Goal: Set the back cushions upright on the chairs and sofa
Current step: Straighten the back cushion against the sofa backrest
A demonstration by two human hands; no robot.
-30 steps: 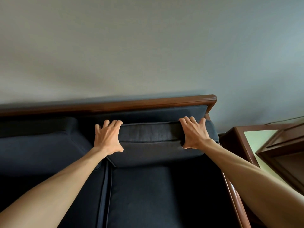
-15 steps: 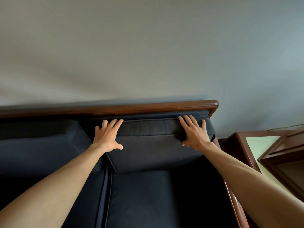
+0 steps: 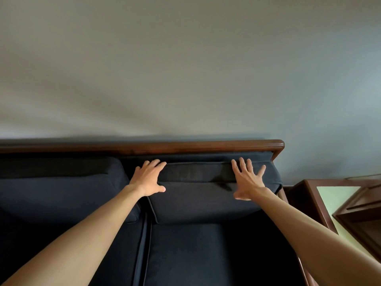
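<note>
A dark navy back cushion (image 3: 203, 200) stands upright against the sofa's wooden back rail (image 3: 185, 145), at the sofa's right end. My left hand (image 3: 148, 178) lies flat on the cushion's upper left corner, fingers spread over its top edge. My right hand (image 3: 246, 179) presses flat on the upper right part, fingers splayed. Neither hand grips the fabric. A second navy back cushion (image 3: 59, 188) stands to the left. The seat cushion (image 3: 206, 254) lies below.
A plain grey wall rises behind the sofa. A dark wooden side table (image 3: 338, 199) with a pale green top stands to the right, close to the sofa's wooden right arm (image 3: 283, 196).
Both hands went from gripping the cushion's top edge to lying flat and open on it. The cushion was pushed back and up against the wooden rail.
</note>
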